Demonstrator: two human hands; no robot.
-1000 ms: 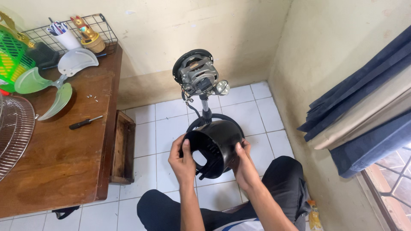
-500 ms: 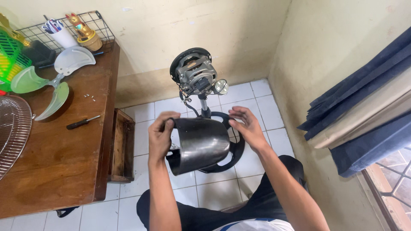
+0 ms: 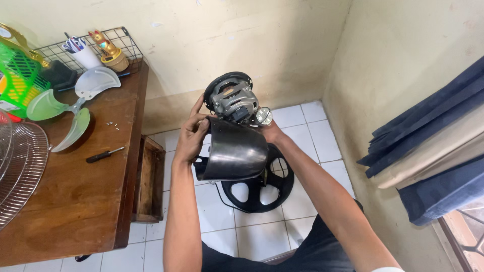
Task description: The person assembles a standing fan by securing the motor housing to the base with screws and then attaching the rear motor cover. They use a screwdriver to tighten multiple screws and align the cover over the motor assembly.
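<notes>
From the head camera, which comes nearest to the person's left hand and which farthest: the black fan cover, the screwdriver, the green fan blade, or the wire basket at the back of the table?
Measured from the left hand:
1. Black fan cover, held in that hand, beside the motor.
2. Screwdriver, on the wooden table, to the left.
3. Green fan blade, farther left on the table.
4. Wire basket, at the table's back edge by the wall.

Screwdriver [image 3: 104, 154] and what look like screws [image 3: 113, 124] on wooden table [image 3: 65, 201]
</notes>
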